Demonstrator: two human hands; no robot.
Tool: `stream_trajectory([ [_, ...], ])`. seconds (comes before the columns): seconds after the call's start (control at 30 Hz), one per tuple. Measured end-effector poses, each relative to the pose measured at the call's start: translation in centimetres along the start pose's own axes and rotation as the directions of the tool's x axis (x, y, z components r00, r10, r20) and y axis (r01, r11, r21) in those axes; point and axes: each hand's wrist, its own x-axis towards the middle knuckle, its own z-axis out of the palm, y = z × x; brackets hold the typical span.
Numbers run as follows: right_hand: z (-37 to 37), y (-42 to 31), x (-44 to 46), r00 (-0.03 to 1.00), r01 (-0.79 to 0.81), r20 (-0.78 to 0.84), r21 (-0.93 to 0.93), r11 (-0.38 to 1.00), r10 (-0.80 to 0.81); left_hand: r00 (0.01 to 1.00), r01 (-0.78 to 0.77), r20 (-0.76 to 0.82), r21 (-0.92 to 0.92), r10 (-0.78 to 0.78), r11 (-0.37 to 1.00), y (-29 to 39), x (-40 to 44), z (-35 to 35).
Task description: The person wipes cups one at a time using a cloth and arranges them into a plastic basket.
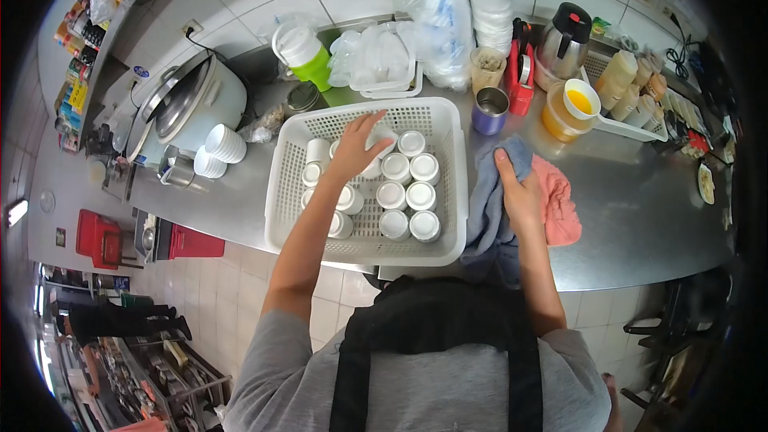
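Over basket (364, 253), left hand (354, 150) curved round container (384, 136), grip unclear; right hand (520, 196) clutching towel (485, 200).

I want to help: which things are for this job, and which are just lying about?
Probably for the job:
white basket
small white containers
blue-grey cloth in the right hand

Probably just lying about:
purple cup
steel flask
green jug

We can read no lettering: marks on the yellow packet (78, 97) and blue wall sticker (142, 72) are too small.
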Motion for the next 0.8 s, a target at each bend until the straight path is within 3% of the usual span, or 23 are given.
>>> stream_trajectory([
  [0.03,0.5,0.2,-0.1,1.000,0.030,-0.009,-0.007,1.000,-0.030,0.999,0.034,0.010,-0.053,-0.034,0.998,0.0,0.7,0.5],
  [0.13,1.0,0.0,-0.3,0.991,0.043,0.130,-0.070,0.997,-0.034,0.956,0.057,0.284,0.049,-0.069,0.997,-1.6,1.7,2.4],
  [0.17,1.0,-0.6,-0.6,0.990,0.054,0.136,-0.123,0.991,-0.037,0.911,0.161,0.376,0.059,-0.171,0.985,-2.2,1.9,3.1],
  [0.27,0.3,0.6,-0.1,0.987,0.045,0.158,-0.086,0.995,-0.031,0.934,0.120,0.328,0.088,-0.143,0.989,-5.1,1.5,4.7],
  [0.37,-0.1,0.9,0.0,0.993,0.006,0.116,-0.119,0.993,0.008,0.916,0.141,0.371,0.062,-0.154,0.988,-5.9,1.1,4.2],
  [0.47,0.4,1.5,-0.1,0.996,0.075,0.057,-0.099,0.992,-0.069,0.860,0.189,0.472,0.059,-0.194,0.980,-3.5,1.7,1.5],
  [0.5,0.4,1.4,-0.2,0.995,0.070,0.080,-0.110,0.991,-0.061,0.909,0.154,0.393,-0.004,-0.140,0.988,-3.4,1.6,1.4],
  [0.6,0.4,0.9,-0.5,0.995,0.057,0.092,-0.116,0.992,-0.047,0.931,0.359,0.097,-0.054,-0.353,0.932,-2.4,1.3,0.8],
  [0.63,0.5,0.9,-0.5,0.996,0.055,0.069,-0.101,0.993,-0.048,0.959,0.282,-0.006,-0.051,-0.282,0.958,-3.4,0.8,1.5],
  [0.77,0.6,1.4,0.0,0.996,0.046,0.079,-0.110,0.993,-0.037,0.963,0.181,0.215,-0.075,-0.162,0.981,-5.1,-1.3,2.9],
  [0.8,0.7,1.2,-0.1,0.996,0.061,0.079,-0.111,0.992,-0.052,0.974,0.120,0.204,-0.076,-0.103,0.990,-5.2,-1.4,2.6],
])
